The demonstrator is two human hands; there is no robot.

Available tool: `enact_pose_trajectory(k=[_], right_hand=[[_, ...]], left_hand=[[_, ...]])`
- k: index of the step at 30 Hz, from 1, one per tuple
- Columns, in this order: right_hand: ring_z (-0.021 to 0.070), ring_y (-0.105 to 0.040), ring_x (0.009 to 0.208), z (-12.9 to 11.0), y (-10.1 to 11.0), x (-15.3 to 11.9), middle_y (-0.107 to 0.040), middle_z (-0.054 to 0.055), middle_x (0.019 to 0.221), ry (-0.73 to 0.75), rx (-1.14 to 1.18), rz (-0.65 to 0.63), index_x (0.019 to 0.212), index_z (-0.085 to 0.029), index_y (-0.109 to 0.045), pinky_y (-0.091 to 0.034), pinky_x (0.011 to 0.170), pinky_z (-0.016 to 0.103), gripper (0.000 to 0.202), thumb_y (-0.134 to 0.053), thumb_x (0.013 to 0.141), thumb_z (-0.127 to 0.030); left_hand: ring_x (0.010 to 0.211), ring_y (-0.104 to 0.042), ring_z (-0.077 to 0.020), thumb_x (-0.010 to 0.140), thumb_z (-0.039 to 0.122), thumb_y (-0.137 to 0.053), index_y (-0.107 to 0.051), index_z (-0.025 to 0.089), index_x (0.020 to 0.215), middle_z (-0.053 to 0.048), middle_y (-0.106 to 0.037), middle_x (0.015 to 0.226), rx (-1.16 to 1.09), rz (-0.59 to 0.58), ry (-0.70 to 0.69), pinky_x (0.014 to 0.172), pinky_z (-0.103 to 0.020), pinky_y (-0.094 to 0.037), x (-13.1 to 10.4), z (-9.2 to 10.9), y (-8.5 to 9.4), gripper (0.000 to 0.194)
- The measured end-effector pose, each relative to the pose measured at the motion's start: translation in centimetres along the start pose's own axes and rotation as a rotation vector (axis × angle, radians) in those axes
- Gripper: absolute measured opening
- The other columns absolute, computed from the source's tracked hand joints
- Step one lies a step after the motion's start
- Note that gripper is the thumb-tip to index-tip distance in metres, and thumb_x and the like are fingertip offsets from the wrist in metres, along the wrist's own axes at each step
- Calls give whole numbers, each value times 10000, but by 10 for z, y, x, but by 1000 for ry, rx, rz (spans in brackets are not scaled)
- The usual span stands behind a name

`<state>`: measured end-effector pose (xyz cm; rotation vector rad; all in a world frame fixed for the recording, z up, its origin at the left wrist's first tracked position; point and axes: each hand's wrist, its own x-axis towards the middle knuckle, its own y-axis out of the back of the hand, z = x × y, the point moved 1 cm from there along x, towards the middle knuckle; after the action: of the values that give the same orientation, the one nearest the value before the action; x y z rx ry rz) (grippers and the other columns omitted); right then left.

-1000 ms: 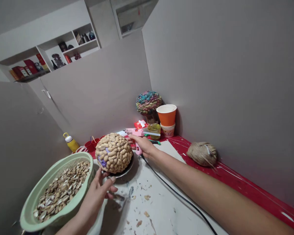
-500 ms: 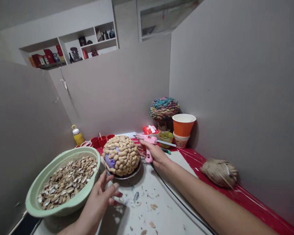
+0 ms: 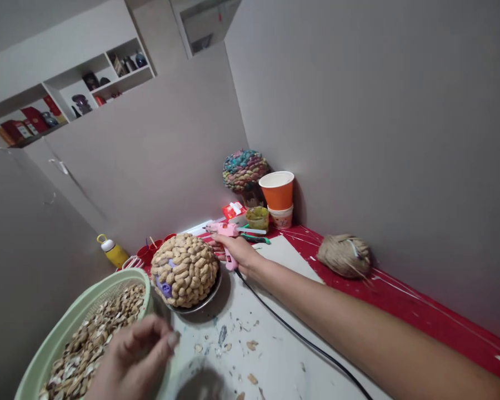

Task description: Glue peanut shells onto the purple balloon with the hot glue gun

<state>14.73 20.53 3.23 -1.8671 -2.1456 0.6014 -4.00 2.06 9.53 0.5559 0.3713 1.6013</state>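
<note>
In my right hand [image 3: 241,253] is a pink hot glue gun [image 3: 223,228], its nozzle pointing left and a pale glue stick out of its back. Close by its left sits a dome [image 3: 187,266] covered in peanut shells, with purple patches showing on its left side. A shallow metal dish [image 3: 204,304] holds the dome. Slightly blurred, my left hand [image 3: 135,355] is closed, fingers curled towards the thumb, in front of the green basket [image 3: 81,303] of shells [image 3: 87,339]. Whatever it may hold is hidden.
Shell bits [image 3: 252,345] lie on the pale board, and the gun's black cord [image 3: 291,328] crosses it. Behind stand red cups [image 3: 145,254], a yellow bottle [image 3: 113,253], a colourful shell tree [image 3: 245,169] and an orange paper cup [image 3: 277,194]. Twine [image 3: 345,255] lies at right.
My view has turned right, so the surroundings appear further left. My left hand has drawn back from the dome towards the basket, and its spread fingers have curled in. The right hand keeps the glue gun.
</note>
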Motion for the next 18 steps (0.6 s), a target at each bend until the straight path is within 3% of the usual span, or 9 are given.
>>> enact_pose_trajectory(k=[3, 6, 9, 13, 18], right_hand=[[135, -637, 751, -4, -2, -2, -656, 26, 902, 32, -2, -2, 939, -125, -635, -547, 667, 284, 154, -602, 947, -275], [124, -626, 709, -9, -5, -7, -654, 11, 834, 58, -10, -4, 858, -122, -634, -524, 632, 261, 152, -611, 936, -250], [115, -598, 652, -12, -7, -11, -653, 1, 739, 90, -19, 7, 745, -135, -646, -459, 558, 212, 166, -623, 892, -209], [129, -552, 579, -13, -7, -14, -658, 0, 635, 139, -48, 31, 615, -171, -657, -357, 465, 203, 181, -656, 786, -230], [150, -547, 585, -13, -8, -17, -664, 4, 649, 184, -117, 48, 663, -186, -696, -324, 435, 216, 119, -665, 729, -280]], left_hand=[[635, -593, -196, 670, 387, -758, -721, 229, 654, -32, -684, 656, 218, 169, -327, 602, -262, -474, 38, 36, 6, 163], [602, -581, -173, 680, 293, -714, -727, 234, 694, -23, -688, 659, 338, 192, -524, 596, -250, -460, 73, 54, 2, 62], [552, -541, -155, 698, 270, -675, -736, 234, 685, -12, -661, 611, 403, 134, -535, 554, -239, -429, 94, 55, -6, 72], [566, -538, -163, 670, 293, -697, -749, 245, 681, -5, -665, 602, 412, 117, -467, 564, -245, -419, 101, 49, -14, 72], [592, -566, -175, 708, 270, -669, -738, 255, 678, -6, -682, 628, 540, 103, -518, 591, -255, -434, 99, 47, -13, 77]])
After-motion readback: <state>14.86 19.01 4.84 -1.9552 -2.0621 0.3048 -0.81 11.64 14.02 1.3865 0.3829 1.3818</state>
